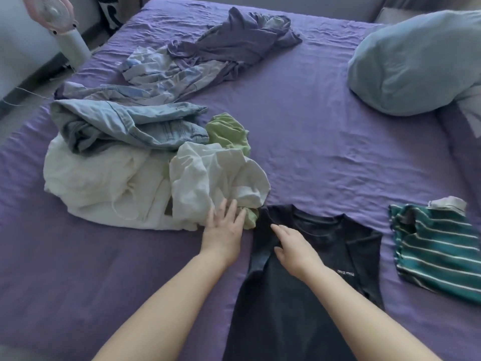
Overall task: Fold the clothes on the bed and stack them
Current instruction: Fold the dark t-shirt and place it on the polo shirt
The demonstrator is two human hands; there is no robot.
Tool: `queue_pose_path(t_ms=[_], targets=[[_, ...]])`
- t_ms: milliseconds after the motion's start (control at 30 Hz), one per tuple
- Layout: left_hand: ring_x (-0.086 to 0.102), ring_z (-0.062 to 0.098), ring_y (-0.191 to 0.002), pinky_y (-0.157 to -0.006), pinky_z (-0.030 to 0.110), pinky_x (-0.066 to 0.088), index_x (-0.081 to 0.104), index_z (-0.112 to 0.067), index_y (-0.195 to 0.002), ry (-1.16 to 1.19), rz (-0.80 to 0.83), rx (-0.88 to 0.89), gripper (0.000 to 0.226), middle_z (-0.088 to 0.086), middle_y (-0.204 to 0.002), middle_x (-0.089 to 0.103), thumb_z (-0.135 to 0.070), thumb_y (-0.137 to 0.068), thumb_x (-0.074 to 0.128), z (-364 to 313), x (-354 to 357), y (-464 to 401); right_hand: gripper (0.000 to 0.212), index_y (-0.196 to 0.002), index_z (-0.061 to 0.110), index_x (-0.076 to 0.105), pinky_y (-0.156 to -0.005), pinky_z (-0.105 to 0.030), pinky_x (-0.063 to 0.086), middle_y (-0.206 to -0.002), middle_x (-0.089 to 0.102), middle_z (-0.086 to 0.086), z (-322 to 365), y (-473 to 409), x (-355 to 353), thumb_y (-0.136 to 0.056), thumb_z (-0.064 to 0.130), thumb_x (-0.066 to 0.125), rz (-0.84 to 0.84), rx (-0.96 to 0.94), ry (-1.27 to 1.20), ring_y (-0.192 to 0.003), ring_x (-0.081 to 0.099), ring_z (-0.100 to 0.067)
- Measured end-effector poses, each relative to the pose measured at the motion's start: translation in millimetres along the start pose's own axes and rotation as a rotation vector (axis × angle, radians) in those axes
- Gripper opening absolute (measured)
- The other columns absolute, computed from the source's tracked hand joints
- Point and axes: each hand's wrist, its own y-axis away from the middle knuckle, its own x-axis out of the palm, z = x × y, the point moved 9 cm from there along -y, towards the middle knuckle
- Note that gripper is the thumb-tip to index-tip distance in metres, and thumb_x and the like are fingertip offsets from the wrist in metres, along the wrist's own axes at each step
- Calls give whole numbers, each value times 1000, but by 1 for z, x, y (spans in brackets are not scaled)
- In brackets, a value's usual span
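Nearest, the black T-shirt (299, 277) lies flat for folding; the right hand (294, 246), fingers straight, presses its left shoulder; the left hand (223, 230), open, pushes the white garment (208, 175) aside, probably for room; the folded striped shirt (437, 246) waits right; jeans (125, 126) and the purple garment (234, 40) lie farther.

this is a bedroom in a home. a wide bed (325, 131) with a wrinkled purple sheet fills the view, a pale blue pillow (416, 63) lies on it, and a small fan (58, 19) stands beside it.
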Motion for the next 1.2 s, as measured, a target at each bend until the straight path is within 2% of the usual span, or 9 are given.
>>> queue_pose_path(t_ms=[167,233,333,433,500,633,867,1033,1200], targets=[[-15,25,-146,-117,48,-3,-2,-12,-151,-105,221,239,64,7,-159,-10,-36,-101,31,-77,83,36,62,-151,17,9,-117,-39,14,-159,9,-2,-93,67,41,-99,40,33,-4,161,324,-147,3,-21],[-21,22,-144,-117,45,-7,-10,-12,-150,-87,289,206,70,7,-158,-18,-52,-100,19,-90,111,47,68,-152,14,4,-117,-46,7,-160,1,-8,-120,89,53,-98,48,28,-2,247,376,-147,-4,-27],[-24,22,-143,-118,42,-8,-15,-11,-149,-35,331,121,82,9,-156,-23,-65,-93,14,-98,137,55,79,-150,10,17,-115,-52,10,-157,11,-15,-142,110,63,-88,60,11,-49,301,360,-146,8,-32],[-23,23,-143,-118,41,-9,-16,-10,-149,-34,322,73,89,10,-155,-24,-71,-89,10,-104,151,54,93,-150,15,-7,-115,-46,-8,-157,-13,-14,-158,114,93,-74,67,-14,32,245,304,-145,-15,-29],[-25,23,-143,-117,42,-10,-19,-10,-147,-59,328,58,92,10,-154,-26,-73,-87,9,-104,158,52,87,-148,17,-16,-114,-42,-13,-155,-22,-12,-168,110,106,-81,71,-6,55,216,270,-142,-24,-27],[-23,25,-143,-117,47,-7,-20,-12,-147,-124,312,34,90,11,-155,-25,-71,-89,15,-105,160,54,78,-150,19,-12,-116,-42,-8,-157,-17,-13,-173,110,106,-93,64,18,54,153,285,-144,-19,-28],[-19,30,-144,-115,57,3,-18,-23,-149,-41,327,-70,74,7,-156,-24,-56,-97,24,-121,175,119,78,-149,29,-14,-112,-56,-10,-155,-23,-8,-153,156,129,-90,67,20,54,81,332,-141,-26,-29],[-21,32,-143,-114,58,7,-22,-29,-147,-52,372,-42,90,6,-154,-30,-67,-89,35,-118,190,165,89,-136,36,-31,-109,-59,-12,-146,-37,-3,-156,205,156,-81,78,23,83,95,338,-133,-39,-28],[-24,33,-142,-112,60,11,-27,-30,-144,-122,430,38,117,7,-151,-36,-67,-75,60,-107,191,177,96,-139,36,-31,-110,-60,-4,-146,-38,-3,-168,237,163,-80,77,33,119,133,385,-131,-39,-28]])
